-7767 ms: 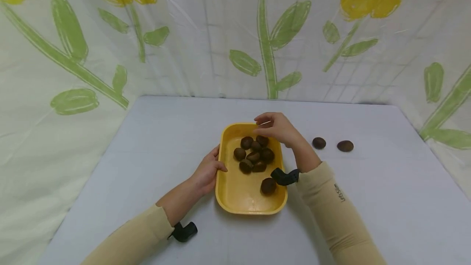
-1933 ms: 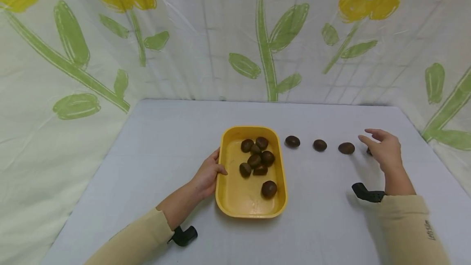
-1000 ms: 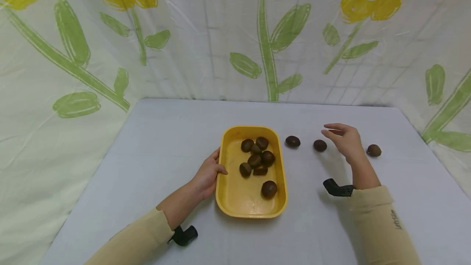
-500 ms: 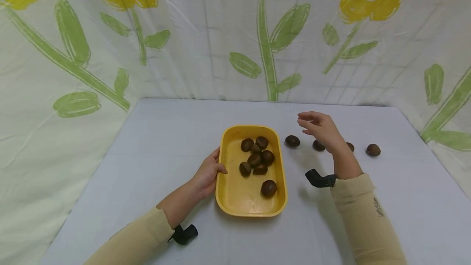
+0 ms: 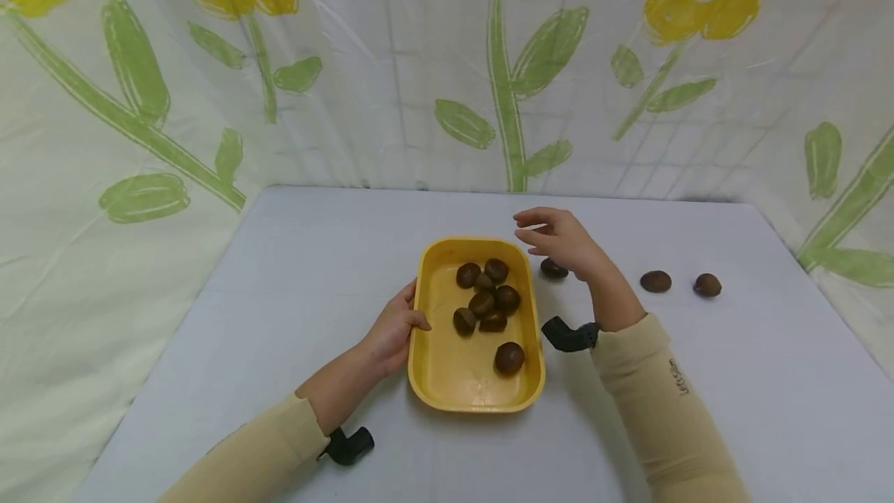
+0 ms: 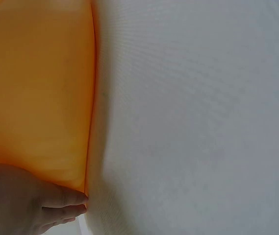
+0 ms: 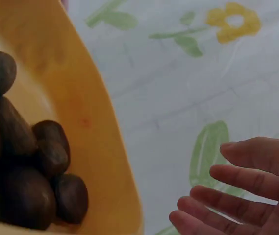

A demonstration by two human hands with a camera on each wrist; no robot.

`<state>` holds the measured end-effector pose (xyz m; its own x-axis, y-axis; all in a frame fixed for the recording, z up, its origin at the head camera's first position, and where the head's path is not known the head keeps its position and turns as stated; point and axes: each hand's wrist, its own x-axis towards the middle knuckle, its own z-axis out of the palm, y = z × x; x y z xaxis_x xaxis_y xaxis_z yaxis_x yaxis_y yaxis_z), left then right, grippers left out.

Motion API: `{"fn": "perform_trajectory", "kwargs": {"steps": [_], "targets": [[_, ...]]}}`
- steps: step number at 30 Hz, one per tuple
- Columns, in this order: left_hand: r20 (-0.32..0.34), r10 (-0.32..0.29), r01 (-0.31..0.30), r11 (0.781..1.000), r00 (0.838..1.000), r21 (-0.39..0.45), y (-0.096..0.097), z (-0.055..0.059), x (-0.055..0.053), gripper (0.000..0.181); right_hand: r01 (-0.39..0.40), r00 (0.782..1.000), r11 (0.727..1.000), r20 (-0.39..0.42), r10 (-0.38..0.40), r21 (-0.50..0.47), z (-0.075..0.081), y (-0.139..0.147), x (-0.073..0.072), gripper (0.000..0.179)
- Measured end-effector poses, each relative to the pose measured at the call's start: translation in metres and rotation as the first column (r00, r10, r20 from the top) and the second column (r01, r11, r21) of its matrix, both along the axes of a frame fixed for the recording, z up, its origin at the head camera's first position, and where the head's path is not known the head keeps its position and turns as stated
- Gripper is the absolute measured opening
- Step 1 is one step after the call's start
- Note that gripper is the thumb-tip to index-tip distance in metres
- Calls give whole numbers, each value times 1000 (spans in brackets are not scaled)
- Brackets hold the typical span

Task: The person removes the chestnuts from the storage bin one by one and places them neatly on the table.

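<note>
A yellow plastic tray (image 5: 454, 380) lies on the table with several brown chestnuts (image 5: 482, 303) in it, most of them grouped toward its far half. My left hand (image 5: 388, 334) grips its left rim, thumb over the edge and fingers along the outer wall. In the left wrist view those fingers press against the tray's side. Above the table by the tray's far right corner hovers my right hand (image 5: 561, 240), fingers loosely spread and holding nothing, as the right wrist view confirms. Just below it sits a loose chestnut (image 5: 554, 269), partly covered by the hand.
Farther right, two more chestnuts lie in a row, an oval one (image 5: 655, 281) and a rounder one (image 5: 708, 285). The right forearm hides part of that row. A white curtain (image 5: 349, 123) with painted flowers hangs behind the table's far edge (image 5: 391, 190).
My right hand left a chestnut at the row's right end and came back left to the tray. Since the oldest frame, two chestnuts have joined the row. The left hand stays put.
</note>
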<state>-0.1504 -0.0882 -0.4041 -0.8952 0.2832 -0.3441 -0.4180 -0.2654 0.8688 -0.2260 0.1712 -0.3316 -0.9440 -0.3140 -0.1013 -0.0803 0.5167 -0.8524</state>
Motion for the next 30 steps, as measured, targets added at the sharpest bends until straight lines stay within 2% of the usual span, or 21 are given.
{"fn": "perform_trajectory", "kwargs": {"steps": [10,16,22,26,30], "targets": [[-8,-8,8,1000,1000,-7,0,-1,0,86,-120,992,990,48,117,74,-6,-40,-3,42],[-2,-3,3,1000,1000,-22,-1,-1,-1,86,-146,987,983,91,136,115,-12,-59,-8,40],[3,-1,1,1000,1000,-15,-1,-2,0,86,-185,983,948,64,174,258,-19,-76,-11,39],[9,-2,2,1000,1000,8,0,0,0,86,-190,982,933,74,176,305,-21,-83,-11,40],[7,0,0,1000,1000,15,0,0,0,85,-180,984,917,49,174,357,-24,-88,-12,41]]}}
